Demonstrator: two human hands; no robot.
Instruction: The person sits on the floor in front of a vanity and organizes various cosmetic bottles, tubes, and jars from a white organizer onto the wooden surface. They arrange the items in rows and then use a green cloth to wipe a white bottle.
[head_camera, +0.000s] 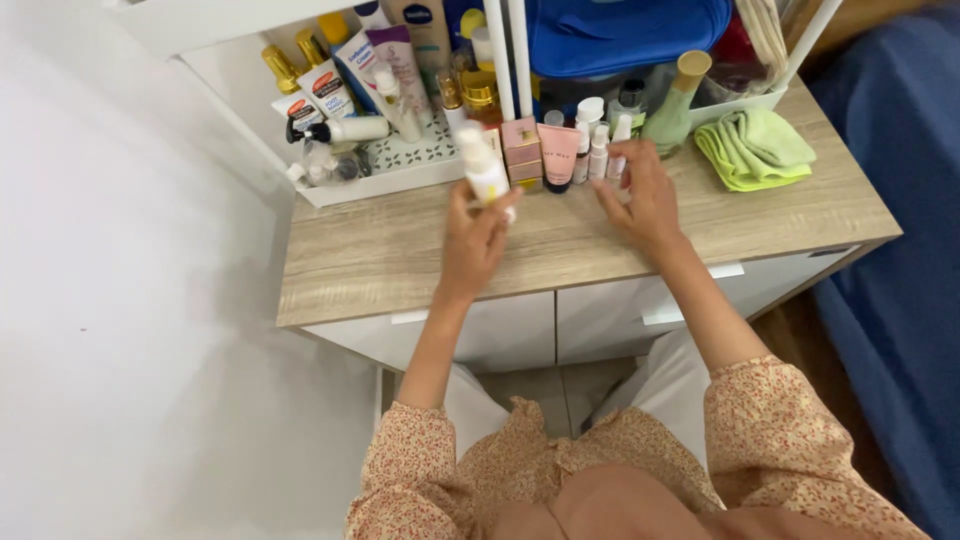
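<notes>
Left hand: raised above wood-grain cabinet top, fingers wrapped around a smooth white cylindrical bottle, held tilted. Right hand: palm down, fingers spread loose, tips at a cluster of small white bottles. Folded green cloth, soft, well apart.

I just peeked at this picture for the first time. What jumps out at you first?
First, the left hand holding up a small white bottle over the middle of the wooden tabletop. Beside it, the right hand reaches into a row of little bottles at the back. A bright green cloth lies folded at the right end, and a big blue bag sits up behind the bottles.
</notes>
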